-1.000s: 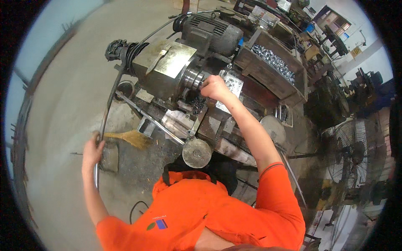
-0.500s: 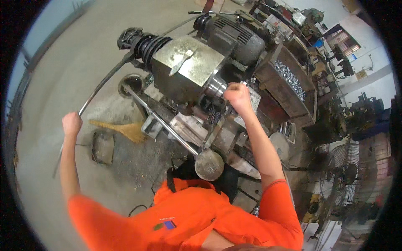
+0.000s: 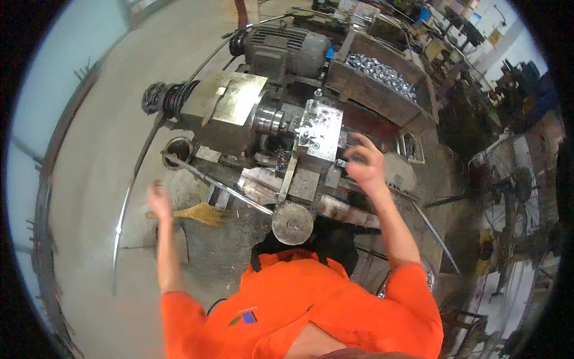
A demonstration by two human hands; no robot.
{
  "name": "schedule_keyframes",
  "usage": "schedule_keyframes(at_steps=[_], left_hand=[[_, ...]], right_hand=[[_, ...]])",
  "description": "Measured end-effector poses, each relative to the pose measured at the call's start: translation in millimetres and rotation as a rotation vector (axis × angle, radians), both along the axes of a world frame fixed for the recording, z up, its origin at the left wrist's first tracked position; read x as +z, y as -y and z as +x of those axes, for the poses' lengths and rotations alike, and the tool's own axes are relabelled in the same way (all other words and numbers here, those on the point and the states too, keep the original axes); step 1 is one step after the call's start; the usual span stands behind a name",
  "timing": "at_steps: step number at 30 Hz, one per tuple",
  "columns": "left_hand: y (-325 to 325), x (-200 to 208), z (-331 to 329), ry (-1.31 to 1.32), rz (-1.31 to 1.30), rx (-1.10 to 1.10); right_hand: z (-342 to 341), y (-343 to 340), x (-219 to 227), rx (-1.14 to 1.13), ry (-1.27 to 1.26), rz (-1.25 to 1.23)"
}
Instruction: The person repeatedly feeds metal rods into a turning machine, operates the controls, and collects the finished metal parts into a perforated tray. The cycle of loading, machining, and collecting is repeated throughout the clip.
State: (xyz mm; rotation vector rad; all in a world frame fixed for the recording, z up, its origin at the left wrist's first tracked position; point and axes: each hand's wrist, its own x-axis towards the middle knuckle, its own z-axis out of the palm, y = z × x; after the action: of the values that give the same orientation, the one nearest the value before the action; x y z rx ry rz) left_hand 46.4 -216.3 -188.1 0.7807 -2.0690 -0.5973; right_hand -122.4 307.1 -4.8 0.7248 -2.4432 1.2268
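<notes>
My left hand (image 3: 158, 200) hangs over the floor on the left, apart from the long metal lever (image 3: 127, 200) and blurred, so its fingers do not read clearly. That lever slopes down from the rear end of a lathe headstock (image 3: 197, 122). My right hand (image 3: 366, 164) is beside the lathe's tool post (image 3: 323, 128), fingers curled but apart, with nothing visible between them. To the left of the tool post sits the shiny spindle nose (image 3: 268, 121). A second bar (image 3: 224, 188) runs to a round metal disc (image 3: 292, 224) in front of me.
An electric motor (image 3: 287, 51) stands behind the headstock. At the back right, a rusty metal bin (image 3: 373, 93) holds many small shiny parts. A straw broom (image 3: 200, 213) lies on the left floor. A fan (image 3: 505, 185) stands on the right.
My left hand has let go of the long lever and moved right. My right hand has left the spindle nose and is now beside the tool post. The view has shifted.
</notes>
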Motion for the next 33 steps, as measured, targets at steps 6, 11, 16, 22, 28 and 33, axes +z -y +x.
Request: schedule_keyframes(at_steps=[6, 11, 16, 22, 28, 33], left_hand=[[-95, -89, -38, 1.057, -0.171, -0.389], [-76, -35, -68, 1.373, -0.565, -0.504], [-49, -43, -51, 0.996, -0.216, -0.461], [-37, 24, -47, 0.273, 0.81, -0.371], [-72, 31, -78, 0.104, 0.901, -0.249], [-97, 18, -95, -0.079, 0.932, -0.286]], right_hand=[[60, -147, -36, -0.388, 0.154, 0.153], [93, -259, -64, -0.668, 0.317, 0.263], [124, -384, -118, -1.033, 0.567, 0.808], [159, -396, -145, -1.13, 0.592, 0.933], [232, -320, -150, -0.906, 0.595, 0.646], [264, -252, -152, -0.876, 0.706, 0.059]])
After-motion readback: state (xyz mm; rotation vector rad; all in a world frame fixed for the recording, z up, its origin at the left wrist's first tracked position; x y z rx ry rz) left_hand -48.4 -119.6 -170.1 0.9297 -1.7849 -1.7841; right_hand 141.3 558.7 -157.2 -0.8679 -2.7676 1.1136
